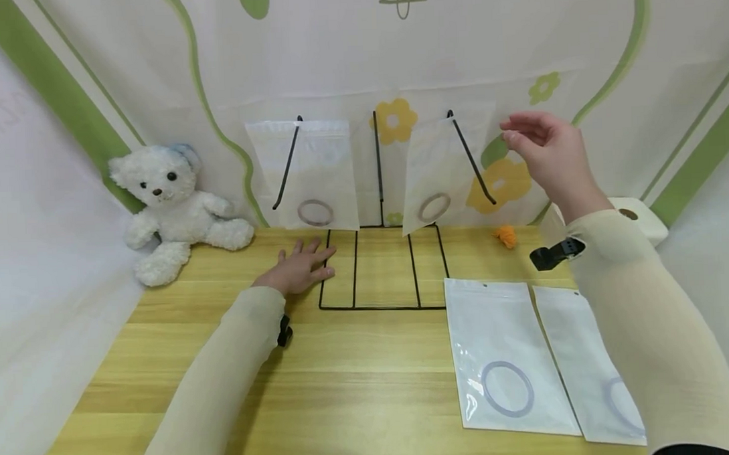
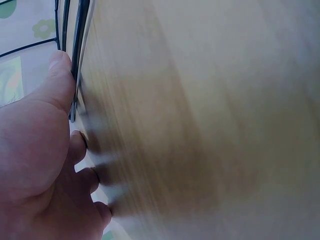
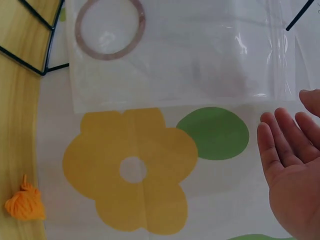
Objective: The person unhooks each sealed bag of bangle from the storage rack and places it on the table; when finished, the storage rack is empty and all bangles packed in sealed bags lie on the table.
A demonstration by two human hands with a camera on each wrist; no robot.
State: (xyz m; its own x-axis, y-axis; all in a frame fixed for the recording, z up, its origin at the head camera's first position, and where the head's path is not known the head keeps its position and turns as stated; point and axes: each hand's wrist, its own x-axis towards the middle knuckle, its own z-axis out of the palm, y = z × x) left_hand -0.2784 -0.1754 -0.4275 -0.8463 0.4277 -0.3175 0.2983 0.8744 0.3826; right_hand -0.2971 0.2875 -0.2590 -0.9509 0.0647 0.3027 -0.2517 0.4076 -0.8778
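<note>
A black wire rack [image 1: 387, 308] stands on the wooden table, with hooks near its top. One clear zip bag with a ring inside [image 1: 329, 168] hangs from the left hook, and another zip bag [image 1: 431, 165] from the right hook. My left hand [image 1: 296, 269] lies with spread fingers on the table and the rack's left base wire; in the left wrist view its thumb [image 2: 61, 75] touches the wire. Raised beside the right-hand bag, my right hand [image 1: 549, 151] holds nothing, its fingers loosely bent. In the right wrist view that hand [image 3: 295, 170] is apart from the bag [image 3: 200, 55].
Two more zip bags lie flat at the front right, a whole one [image 1: 495, 330] and one [image 1: 570, 341] partly behind my right forearm. A white teddy bear [image 1: 177, 207] sits at the back left. An orange tuft [image 1: 506, 236] and a white box [image 1: 644, 221] are at the right.
</note>
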